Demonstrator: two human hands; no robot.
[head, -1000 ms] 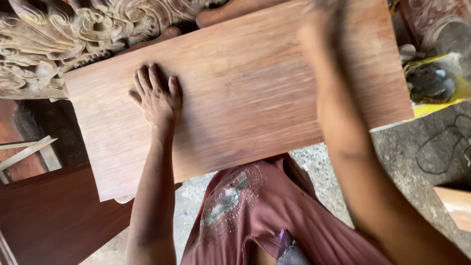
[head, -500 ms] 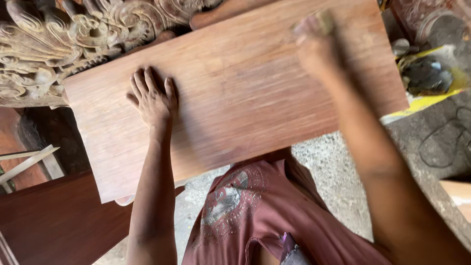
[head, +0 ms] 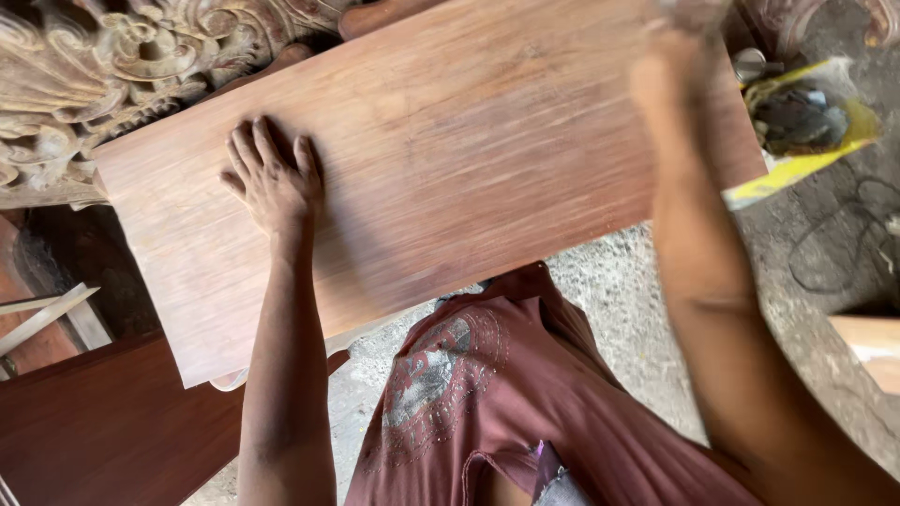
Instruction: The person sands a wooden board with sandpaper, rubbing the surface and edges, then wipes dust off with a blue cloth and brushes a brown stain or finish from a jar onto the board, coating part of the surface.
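A broad reddish-brown wooden board [head: 450,169] lies slanted across the middle of the view. My left hand [head: 272,178] lies flat on its left part, fingers spread, pressing it down. My right hand [head: 670,70] is blurred by motion over the board's far right end. Its fingers look curled on something small at the top edge of the view, which I cannot make out.
Ornately carved pale wood [head: 103,66] lies beyond the board at the upper left. A dark brown panel [head: 103,431] sits at the lower left. A yellow tray with dark clutter [head: 806,122] and a cable [head: 844,244] lie on the concrete floor to the right.
My right hand has kept sweeping over the board's right end, ending farther toward its upper right corner. My left hand has stayed pressed on the board.
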